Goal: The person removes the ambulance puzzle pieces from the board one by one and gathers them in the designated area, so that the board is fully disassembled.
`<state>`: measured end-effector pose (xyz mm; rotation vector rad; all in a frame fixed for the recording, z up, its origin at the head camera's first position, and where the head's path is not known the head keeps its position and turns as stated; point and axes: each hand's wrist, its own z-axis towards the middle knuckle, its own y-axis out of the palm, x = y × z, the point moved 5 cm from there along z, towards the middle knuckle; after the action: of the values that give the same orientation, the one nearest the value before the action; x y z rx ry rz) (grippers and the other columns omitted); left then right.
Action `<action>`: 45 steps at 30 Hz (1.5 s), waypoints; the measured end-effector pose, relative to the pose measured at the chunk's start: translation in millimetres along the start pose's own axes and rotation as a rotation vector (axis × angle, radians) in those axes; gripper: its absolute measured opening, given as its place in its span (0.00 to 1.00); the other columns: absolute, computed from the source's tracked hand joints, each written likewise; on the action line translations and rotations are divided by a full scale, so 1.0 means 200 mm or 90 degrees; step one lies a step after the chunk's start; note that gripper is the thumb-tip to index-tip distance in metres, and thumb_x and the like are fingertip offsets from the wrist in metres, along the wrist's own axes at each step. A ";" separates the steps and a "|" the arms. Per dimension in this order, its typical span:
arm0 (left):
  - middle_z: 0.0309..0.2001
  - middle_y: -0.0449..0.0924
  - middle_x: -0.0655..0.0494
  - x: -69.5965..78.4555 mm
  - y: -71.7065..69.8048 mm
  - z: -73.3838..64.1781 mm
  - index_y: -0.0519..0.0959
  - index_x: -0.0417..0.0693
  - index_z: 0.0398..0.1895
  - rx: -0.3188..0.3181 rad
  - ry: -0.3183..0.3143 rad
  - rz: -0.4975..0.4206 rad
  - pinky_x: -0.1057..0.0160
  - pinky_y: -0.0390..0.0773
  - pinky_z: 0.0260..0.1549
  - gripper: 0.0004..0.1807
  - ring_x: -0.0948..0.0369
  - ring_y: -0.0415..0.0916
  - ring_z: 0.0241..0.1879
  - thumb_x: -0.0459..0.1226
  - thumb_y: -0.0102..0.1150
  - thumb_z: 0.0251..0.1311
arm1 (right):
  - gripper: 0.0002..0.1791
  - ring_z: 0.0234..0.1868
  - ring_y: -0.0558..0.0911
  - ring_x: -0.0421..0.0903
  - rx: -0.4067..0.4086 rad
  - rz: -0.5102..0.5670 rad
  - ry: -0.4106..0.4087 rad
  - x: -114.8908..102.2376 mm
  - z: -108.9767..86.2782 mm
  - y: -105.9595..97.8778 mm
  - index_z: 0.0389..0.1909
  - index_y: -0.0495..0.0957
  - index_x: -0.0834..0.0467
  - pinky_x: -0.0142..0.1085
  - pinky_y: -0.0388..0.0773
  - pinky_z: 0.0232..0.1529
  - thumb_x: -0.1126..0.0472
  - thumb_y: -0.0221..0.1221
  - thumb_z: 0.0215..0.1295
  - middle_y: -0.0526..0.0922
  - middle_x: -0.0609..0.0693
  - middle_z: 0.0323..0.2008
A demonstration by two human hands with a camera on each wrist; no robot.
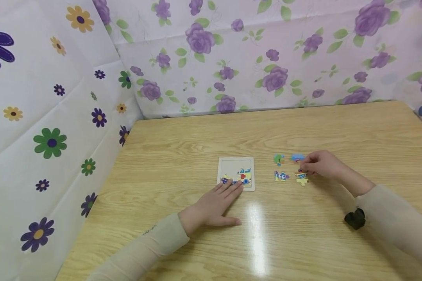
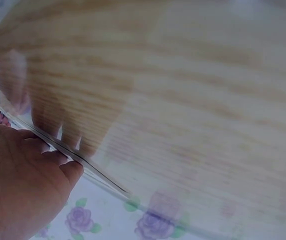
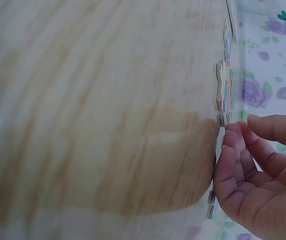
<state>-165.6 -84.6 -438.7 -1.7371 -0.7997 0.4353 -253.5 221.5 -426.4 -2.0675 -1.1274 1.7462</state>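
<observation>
My left hand [image 1: 214,205] lies flat with its fingers extended over the lower edge of a square puzzle tray [image 1: 228,159]. Several joined puzzle pieces [image 1: 245,175] fill the tray's lower right, and a purple-and-yellow piece [image 1: 226,178] shows at its lower left, partly under the fingertips. To the right, my right hand [image 1: 322,166] has curled fingers and pinches the upper edge of a striped puzzle piece [image 1: 301,175]; the fingertips hide part of it. In the right wrist view, thumb and forefinger of the right hand [image 3: 260,172] meet beside a pale piece edge [image 3: 220,137].
Loose pieces lie between the tray and my right hand: a green one [image 1: 279,159], a blue cloud-like one [image 1: 297,157] and one with eyes [image 1: 281,176]. A wooden table [image 1: 183,144] carries everything. Flower-patterned sheets [image 1: 204,66] hang behind it and on the left.
</observation>
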 end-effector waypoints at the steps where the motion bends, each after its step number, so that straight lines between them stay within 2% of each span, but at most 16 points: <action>1: 0.77 0.33 0.58 0.00 0.00 0.00 0.37 0.50 0.77 -0.001 0.000 -0.001 0.56 0.42 0.73 0.50 0.57 0.31 0.76 0.66 0.42 0.62 | 0.12 0.31 0.76 0.43 0.002 0.001 -0.001 0.00 0.00 0.00 0.40 0.79 0.68 0.34 0.77 0.29 0.62 0.53 0.68 0.84 0.53 0.36; 7: 0.77 0.33 0.58 0.00 -0.01 0.00 0.37 0.50 0.77 -0.001 -0.001 -0.003 0.56 0.41 0.73 0.50 0.57 0.31 0.76 0.66 0.42 0.62 | 0.13 0.29 0.72 0.44 0.049 -0.032 -0.017 -0.04 -0.01 -0.03 0.40 0.79 0.64 0.35 0.71 0.26 0.58 0.53 0.69 0.82 0.53 0.34; 11: 0.77 0.32 0.58 0.00 0.00 0.00 0.37 0.50 0.77 0.001 -0.001 -0.001 0.55 0.41 0.73 0.50 0.57 0.31 0.76 0.66 0.42 0.62 | 0.15 0.32 0.73 0.45 0.085 -0.065 -0.043 -0.09 -0.02 -0.04 0.41 0.80 0.64 0.35 0.71 0.30 0.56 0.53 0.69 0.82 0.56 0.38; 16: 0.77 0.33 0.58 0.00 0.00 0.00 0.37 0.50 0.77 0.003 0.000 0.003 0.55 0.42 0.73 0.50 0.57 0.31 0.76 0.66 0.42 0.62 | 0.14 0.35 0.74 0.46 0.095 -0.070 -0.064 -0.15 -0.02 -0.02 0.42 0.80 0.65 0.35 0.72 0.33 0.57 0.55 0.68 0.82 0.56 0.38; 21: 0.77 0.33 0.57 0.00 0.00 0.00 0.37 0.50 0.77 0.006 0.000 0.008 0.56 0.42 0.73 0.50 0.57 0.31 0.76 0.66 0.42 0.62 | 0.14 0.34 0.78 0.47 0.088 -0.054 -0.087 -0.20 -0.01 0.01 0.42 0.80 0.66 0.36 0.75 0.33 0.58 0.55 0.68 0.83 0.57 0.36; 30: 0.77 0.33 0.58 0.01 0.00 0.00 0.37 0.50 0.77 0.002 -0.003 0.001 0.55 0.42 0.73 0.50 0.57 0.31 0.76 0.66 0.42 0.62 | 0.13 0.37 0.79 0.51 0.041 0.004 -0.105 -0.32 0.01 0.10 0.43 0.79 0.66 0.37 0.77 0.33 0.59 0.56 0.68 0.82 0.60 0.37; 38: 0.77 0.32 0.58 0.00 0.00 0.00 0.37 0.51 0.77 0.000 -0.006 0.002 0.55 0.42 0.73 0.51 0.57 0.30 0.76 0.67 0.42 0.61 | 0.12 0.30 0.75 0.44 0.032 0.004 -0.132 -0.39 0.08 0.21 0.41 0.80 0.66 0.35 0.74 0.31 0.60 0.56 0.67 0.82 0.58 0.35; 45: 0.77 0.31 0.59 0.00 0.00 0.00 0.36 0.51 0.77 -0.003 -0.010 0.000 0.56 0.41 0.73 0.51 0.58 0.29 0.76 0.67 0.41 0.61 | 0.10 0.36 0.79 0.46 0.027 -0.027 -0.165 -0.45 0.14 0.33 0.41 0.81 0.65 0.36 0.77 0.36 0.62 0.57 0.65 0.84 0.56 0.37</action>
<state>-165.7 -84.7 -439.3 -1.7403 -0.8137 0.4478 -252.3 109.3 -406.6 -1.8171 -1.1806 2.0421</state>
